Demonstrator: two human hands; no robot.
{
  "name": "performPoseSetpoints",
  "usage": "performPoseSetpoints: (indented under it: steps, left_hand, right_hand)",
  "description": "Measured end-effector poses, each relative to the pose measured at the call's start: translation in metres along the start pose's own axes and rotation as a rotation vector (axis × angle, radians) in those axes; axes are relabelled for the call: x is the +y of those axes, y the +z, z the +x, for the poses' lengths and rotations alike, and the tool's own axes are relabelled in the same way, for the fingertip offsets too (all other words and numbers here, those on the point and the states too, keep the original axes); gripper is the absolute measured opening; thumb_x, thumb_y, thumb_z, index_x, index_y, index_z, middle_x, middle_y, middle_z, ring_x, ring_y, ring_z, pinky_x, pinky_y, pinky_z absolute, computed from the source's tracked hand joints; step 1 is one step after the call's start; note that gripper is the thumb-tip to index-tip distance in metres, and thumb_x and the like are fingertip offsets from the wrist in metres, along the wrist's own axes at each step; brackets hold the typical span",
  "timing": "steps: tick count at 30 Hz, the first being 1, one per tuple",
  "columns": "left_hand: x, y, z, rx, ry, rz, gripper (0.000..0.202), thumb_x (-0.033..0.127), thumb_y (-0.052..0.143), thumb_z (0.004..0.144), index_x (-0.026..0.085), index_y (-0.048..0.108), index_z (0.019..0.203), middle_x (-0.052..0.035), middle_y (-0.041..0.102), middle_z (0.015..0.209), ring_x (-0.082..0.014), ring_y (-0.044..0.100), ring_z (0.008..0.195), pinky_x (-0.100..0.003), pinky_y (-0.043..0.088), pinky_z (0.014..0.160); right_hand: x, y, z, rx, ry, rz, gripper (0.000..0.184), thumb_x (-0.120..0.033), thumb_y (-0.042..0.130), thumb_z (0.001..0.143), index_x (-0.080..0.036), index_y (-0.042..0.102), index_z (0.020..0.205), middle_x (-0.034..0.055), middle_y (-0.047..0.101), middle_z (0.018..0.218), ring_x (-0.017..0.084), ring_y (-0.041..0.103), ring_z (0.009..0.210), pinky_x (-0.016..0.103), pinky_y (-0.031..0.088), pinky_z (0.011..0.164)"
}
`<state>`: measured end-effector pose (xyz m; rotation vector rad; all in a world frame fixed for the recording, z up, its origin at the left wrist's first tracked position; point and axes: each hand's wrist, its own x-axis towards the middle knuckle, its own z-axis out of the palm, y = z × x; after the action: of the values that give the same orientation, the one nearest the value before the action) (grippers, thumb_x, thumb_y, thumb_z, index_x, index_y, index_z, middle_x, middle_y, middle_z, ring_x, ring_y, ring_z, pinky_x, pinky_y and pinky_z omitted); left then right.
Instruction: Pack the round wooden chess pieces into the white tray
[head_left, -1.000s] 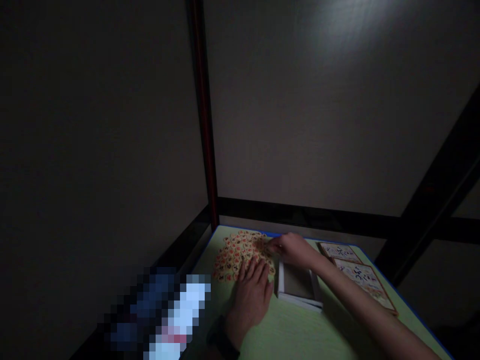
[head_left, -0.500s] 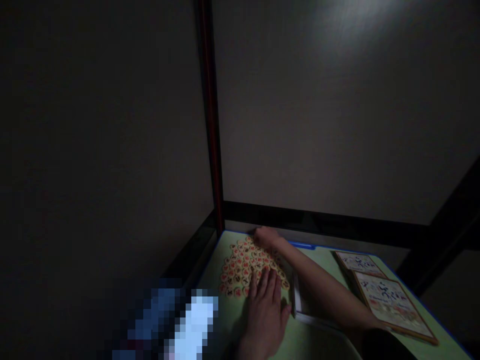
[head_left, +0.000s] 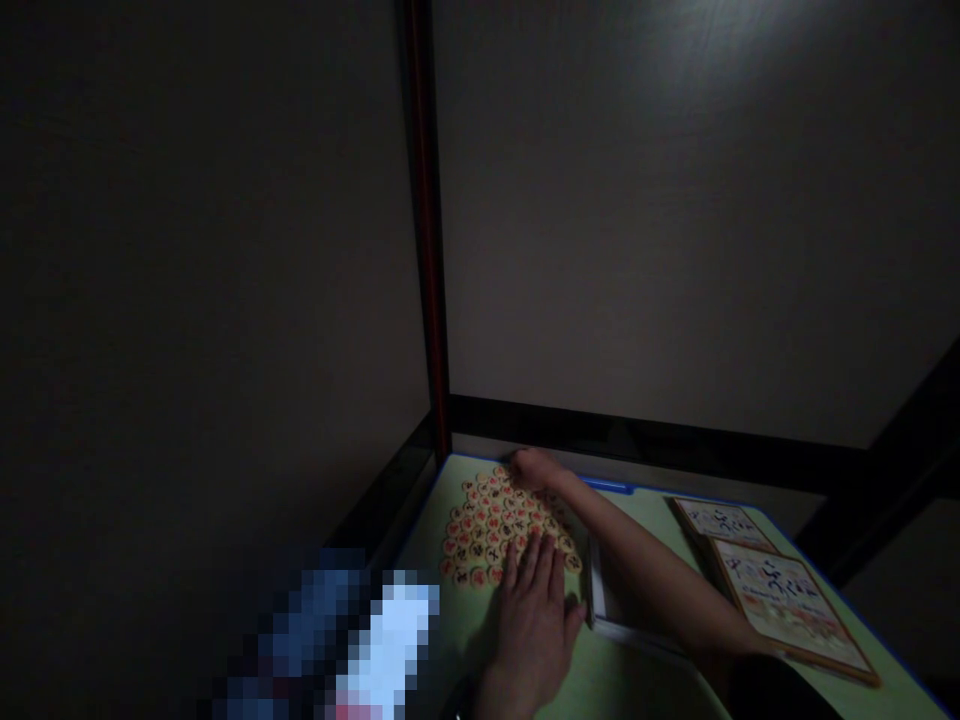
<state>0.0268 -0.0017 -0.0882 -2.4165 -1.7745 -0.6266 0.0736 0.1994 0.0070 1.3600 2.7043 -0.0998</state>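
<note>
Round wooden Chinese chess pieces [head_left: 480, 535] with red and dark characters lie flat in one crowded layer on the pale green table [head_left: 469, 630]. My left hand [head_left: 529, 610] rests palm down at the near edge of the layer, fingers stretched out and covering some pieces, thumb out to the right. My right arm reaches across from the right. At the far edge of the pieces my right hand [head_left: 536, 468] is closed, its fingers curled down by the pieces; whether it holds one is hidden.
A white-edged, shallow box or tray [head_left: 637, 630] lies partly under my right forearm. Two boxes with printed lids [head_left: 795, 600] lie at the right. A blue strip [head_left: 609, 486] runs along the far table edge. Walls stand behind and left. A blurred patch covers the lower left.
The view has shifted slightly. Both hands stay nearly where they were, and the pieces lie in almost the same layout.
</note>
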Motion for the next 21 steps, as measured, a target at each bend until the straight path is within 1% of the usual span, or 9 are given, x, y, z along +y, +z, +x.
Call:
performPoseSetpoints:
  steps: [3,6,9,12,16,19,21]
  left_hand:
    - [0.000,0.000,0.000,0.002,0.009,-0.003,0.060,0.044,0.039,0.098,0.017,0.037,0.152,-0.0081,0.038,0.157,-0.0302,0.032,0.147,-0.055,0.031,0.119]
    - [0.000,-0.002,0.000,-0.002,0.005,-0.004,0.060,0.047,0.038,0.099,0.017,0.039,0.150,-0.0078,0.038,0.157,-0.0294,0.032,0.146,-0.054,0.032,0.119]
    - [0.000,-0.002,-0.001,0.012,0.006,-0.015,0.060,0.049,0.037,0.098,0.017,0.041,0.149,-0.0084,0.040,0.156,-0.0298,0.033,0.146,-0.054,0.032,0.118]
    - [-0.001,0.000,-0.001,0.029,0.008,-0.013,0.058,0.043,0.040,0.098,0.018,0.039,0.150,-0.0079,0.041,0.155,-0.0293,0.034,0.146,-0.055,0.032,0.118]
    - [-0.001,0.004,-0.002,0.030,0.006,-0.008,0.058,0.035,0.042,0.096,0.018,0.038,0.151,-0.0069,0.039,0.157,-0.0292,0.032,0.146,-0.055,0.031,0.119]
    - [-0.001,0.004,-0.001,0.017,0.004,-0.010,0.058,0.035,0.041,0.096,0.018,0.037,0.151,-0.0069,0.038,0.157,-0.0293,0.032,0.147,-0.055,0.031,0.119]
    - [0.000,0.002,-0.001,-0.001,-0.001,-0.006,0.057,0.037,0.040,0.097,0.018,0.037,0.151,-0.0069,0.037,0.157,-0.0289,0.031,0.147,-0.055,0.031,0.119]
  right_hand:
    - [0.002,0.005,-0.007,0.059,-0.026,0.011,0.029,-0.017,0.057,0.085,-0.016,0.073,0.108,0.0143,0.074,0.112,0.025,0.070,0.102,0.027,0.051,0.079]
    - [0.001,0.011,-0.020,0.108,-0.066,0.015,0.031,-0.012,0.050,0.087,-0.016,0.072,0.109,0.0146,0.073,0.114,0.025,0.068,0.106,0.027,0.048,0.084]
    - [0.000,0.016,-0.031,0.129,-0.118,0.017,0.032,-0.010,0.049,0.087,-0.017,0.072,0.109,0.0146,0.073,0.114,0.024,0.067,0.107,0.026,0.046,0.086]
    - [0.004,0.019,-0.035,0.112,-0.152,0.015,0.029,-0.008,0.052,0.083,-0.017,0.074,0.100,0.0143,0.074,0.107,0.023,0.068,0.101,0.025,0.046,0.082]
    - [0.010,0.014,-0.025,0.094,-0.152,0.023,0.024,-0.006,0.054,0.079,-0.015,0.076,0.084,0.0124,0.075,0.094,0.021,0.069,0.089,0.024,0.043,0.074]
    - [0.007,0.007,-0.009,0.102,-0.155,0.050,0.023,-0.007,0.054,0.079,-0.014,0.075,0.082,0.0082,0.075,0.086,0.017,0.066,0.079,0.022,0.040,0.067]
    - [-0.002,0.003,0.006,0.104,-0.174,0.069,0.024,-0.006,0.054,0.078,-0.015,0.076,0.085,0.0051,0.075,0.084,0.015,0.064,0.075,0.020,0.038,0.065]
